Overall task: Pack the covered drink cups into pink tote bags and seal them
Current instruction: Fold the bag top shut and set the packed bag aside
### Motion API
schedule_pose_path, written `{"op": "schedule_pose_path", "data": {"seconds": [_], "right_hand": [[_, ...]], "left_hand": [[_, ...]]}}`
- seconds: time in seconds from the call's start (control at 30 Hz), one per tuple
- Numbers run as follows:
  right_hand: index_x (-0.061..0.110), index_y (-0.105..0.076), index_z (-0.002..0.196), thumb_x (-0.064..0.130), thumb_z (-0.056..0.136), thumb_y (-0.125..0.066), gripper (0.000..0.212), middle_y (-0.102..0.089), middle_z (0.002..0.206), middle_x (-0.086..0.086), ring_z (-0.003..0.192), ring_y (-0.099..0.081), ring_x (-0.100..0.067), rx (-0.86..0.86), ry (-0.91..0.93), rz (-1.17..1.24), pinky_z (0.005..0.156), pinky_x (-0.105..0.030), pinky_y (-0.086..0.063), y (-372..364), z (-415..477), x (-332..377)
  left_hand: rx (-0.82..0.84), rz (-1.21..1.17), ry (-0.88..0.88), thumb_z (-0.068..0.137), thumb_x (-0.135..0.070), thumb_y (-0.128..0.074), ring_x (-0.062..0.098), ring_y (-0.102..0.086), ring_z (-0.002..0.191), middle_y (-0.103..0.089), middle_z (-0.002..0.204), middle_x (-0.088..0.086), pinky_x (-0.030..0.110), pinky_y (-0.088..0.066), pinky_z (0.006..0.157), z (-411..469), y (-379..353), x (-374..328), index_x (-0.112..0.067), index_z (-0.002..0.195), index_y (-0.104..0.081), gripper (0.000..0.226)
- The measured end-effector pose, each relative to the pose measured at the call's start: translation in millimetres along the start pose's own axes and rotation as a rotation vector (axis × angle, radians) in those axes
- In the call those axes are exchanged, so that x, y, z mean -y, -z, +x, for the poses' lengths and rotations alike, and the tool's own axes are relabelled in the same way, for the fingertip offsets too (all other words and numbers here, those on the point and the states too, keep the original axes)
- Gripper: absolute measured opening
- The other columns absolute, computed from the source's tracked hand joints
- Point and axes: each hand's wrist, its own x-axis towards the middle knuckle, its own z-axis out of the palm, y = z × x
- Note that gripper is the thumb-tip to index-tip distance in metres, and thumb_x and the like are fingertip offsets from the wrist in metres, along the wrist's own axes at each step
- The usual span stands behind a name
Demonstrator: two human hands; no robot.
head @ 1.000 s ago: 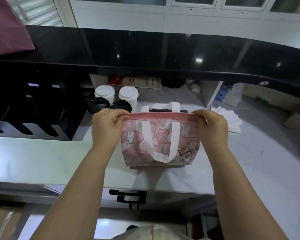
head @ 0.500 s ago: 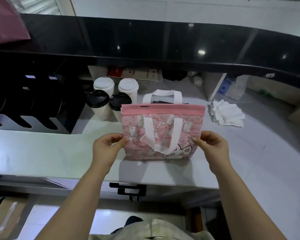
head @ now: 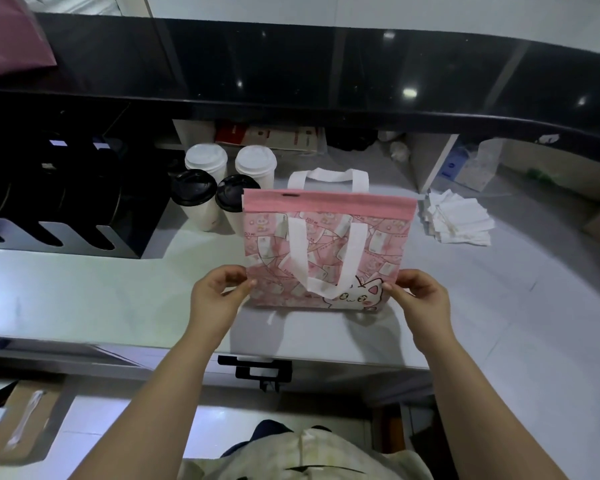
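Pink tote bag point(head: 326, 251) stands upright near the counter point(head: 84, 299) front edge with its top band flat, left hand point(head: 215, 296) and right hand point(head: 420, 299) each pinching a bottom corner, probably squaring the base, four lidded cups point(head: 201, 195) unpacked just behind its left side.

Matt fabric-like pink tote bag point(head: 328, 249), glossy black counter ledge point(head: 326, 71), smooth pale worktop point(head: 84, 299).

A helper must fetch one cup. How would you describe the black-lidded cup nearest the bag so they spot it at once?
On the white counter, right of the black rack, stand four cups. The front two have black lids; take the right cup, the only one partly hidden behind the pink bag.
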Motion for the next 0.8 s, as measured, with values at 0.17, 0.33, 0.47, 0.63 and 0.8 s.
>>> {"op": "schedule_pose_path", "data": {"seconds": [0.17, 0.33, 0.47, 0.63, 0.8], "right_hand": [[0.016, -0.074, 0.079, -0.002, 0.074, -0.078, 0.019, -0.074, 0.085, -0.007, 0.081, -0.07, -0.019, 0.017, -0.018, -0.003, 0.07, -0.025, -0.056, 2.9, -0.9, -7.1], [0.009, -0.071, 0.083, -0.004, 0.074, -0.077, 0.018, -0.074, 0.085, -0.002, 0.078, -0.069, -0.012, -0.014, -0.036, -0.021, 0.069, -0.02, -0.054, 5.8, -8.9, -20.5], [0.014, -0.07, 0.081, -0.004, 0.078, -0.074, 0.019, -0.073, 0.084, -0.001, 0.083, -0.068, -0.014, -0.087, -0.027, 0.034, 0.074, -0.024, -0.056, -0.2, -8.4, -17.9], [0.022, -0.07, 0.077, -0.005, 0.082, -0.069, 0.027, -0.071, 0.082, 0.001, 0.084, -0.064, -0.017, -0.117, -0.015, 0.143, 0.074, -0.026, -0.053, -7.3, -5.9, -0.9], [0.019, -0.07, 0.082, -0.003, 0.084, -0.068, 0.022, -0.072, 0.085, -0.003, 0.084, -0.065, -0.021, -0.198, 0.002, 0.236, 0.073, -0.031, -0.054, -9.2, -18.0, 21.3]], "left_hand": [[0.006, 0.04, 0.017, 0.078, -0.004, -0.079, 0.001, -0.064, 0.076, -0.071, 0.077, -0.011, 0.012, -0.052, 0.067, -2.7, -0.2, 4.4, -0.022, 0.082, -0.07, 0.021], [-0.042, -0.01, 0.11, 0.078, -0.007, -0.08, 0.011, -0.068, 0.083, -0.075, 0.082, -0.008, 0.014, -0.052, 0.073, -15.3, -0.7, 19.1, -0.02, 0.086, -0.073, 0.016], [-0.097, -0.126, 0.151, 0.085, -0.004, -0.073, 0.026, -0.07, 0.088, -0.075, 0.089, 0.011, 0.039, -0.056, 0.085, -23.1, -6.7, 19.2, -0.02, 0.086, -0.073, 0.016], [-0.135, -0.133, 0.067, 0.091, -0.006, -0.067, 0.028, -0.067, 0.088, -0.071, 0.095, 0.012, 0.041, -0.057, 0.081, -26.9, -14.3, 7.9, -0.029, 0.088, -0.071, 0.023], [-0.075, -0.175, 0.053, 0.094, -0.007, -0.063, 0.017, -0.067, 0.088, -0.07, 0.094, 0.003, 0.035, -0.06, 0.076, -28.5, -21.3, -8.0, -0.026, 0.092, -0.067, 0.019]]}}
